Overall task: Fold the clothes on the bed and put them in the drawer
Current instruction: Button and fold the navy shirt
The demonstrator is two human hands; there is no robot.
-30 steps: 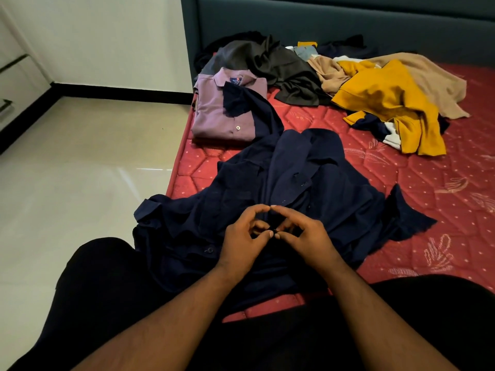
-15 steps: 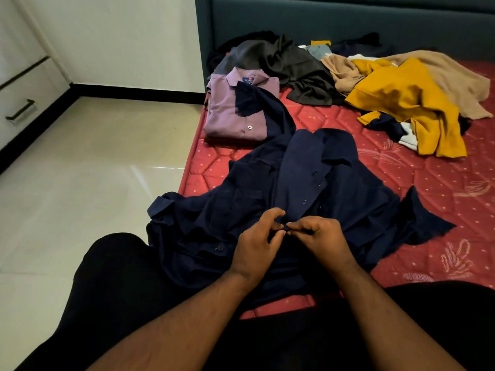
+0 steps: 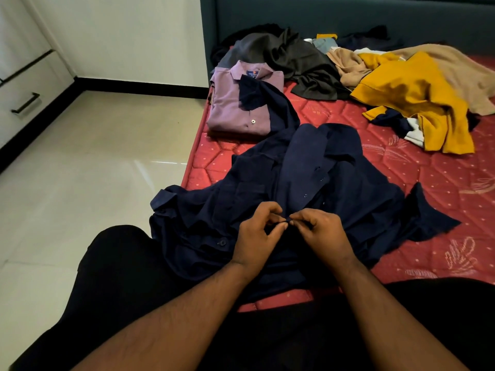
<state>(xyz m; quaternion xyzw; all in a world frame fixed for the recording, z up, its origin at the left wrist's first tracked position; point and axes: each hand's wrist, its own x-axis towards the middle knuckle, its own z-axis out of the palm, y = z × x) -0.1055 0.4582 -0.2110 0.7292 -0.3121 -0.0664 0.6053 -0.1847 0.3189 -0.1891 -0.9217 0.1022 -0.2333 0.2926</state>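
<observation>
1. Head view, looking down over the person's knees: the navy shirt [image 3: 308,188] lies spread and rumpled at the near edge of the red mattress [image 3: 442,188], one sleeve hanging off the side toward the floor.
2. The left hand [image 3: 257,236] and right hand [image 3: 318,234] meet at the shirt's front, fingertips together, each pinching a bit of the dark cloth. It looks to me like a button being done up, though the button itself is too small and dark to make out.
3. Just beyond the navy shirt sits a folded mauve shirt [image 3: 241,108], with a navy sleeve draped over its corner.
4. Farther back from the navy shirt, an unfolded heap: a charcoal garment [image 3: 294,60], a mustard top [image 3: 412,97] and a tan piece [image 3: 460,70].
5. Off to the left of the navy shirt, across the tiled floor, a white drawer [image 3: 29,95] with a black handle stands closed.
6. My read: one garment folded, this one still being prepared. Next it wants smoothing flat, sleeves drawn in, then folding.
</observation>
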